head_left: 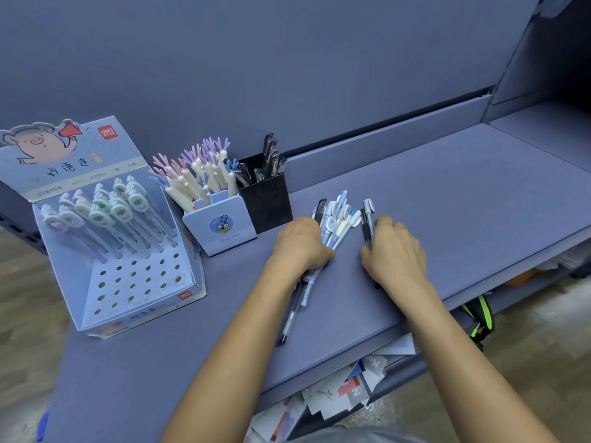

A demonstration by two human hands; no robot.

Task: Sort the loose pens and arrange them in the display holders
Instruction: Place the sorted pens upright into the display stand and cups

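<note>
Nearest, shows one clear pen (292, 311) loose on the shelf (447, 193), its top end hidden under the left wrist. Grips a bundle of pastel pens (335, 222) in the left hand (300, 244), fingers curled mostly out of sight. Holds dark pens (367, 223) in the right hand (395, 251), fingertips hidden. Faces, beyond, a blue holder (224, 228), black mesh holder (268, 199) and part-filled display box (128, 282).

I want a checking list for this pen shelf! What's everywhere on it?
Surface: purple shelf, flat.
Job's things: loose pens bunched together; pig display box partly filled; blue holder and black mesh holder both hold pens.
Clutter: papers under the shelf.
Hands: left hand grips the loose pens; right hand holds dark pens.
Cables: nothing seen.
Surroundings: purple back wall; wood floor.
</note>
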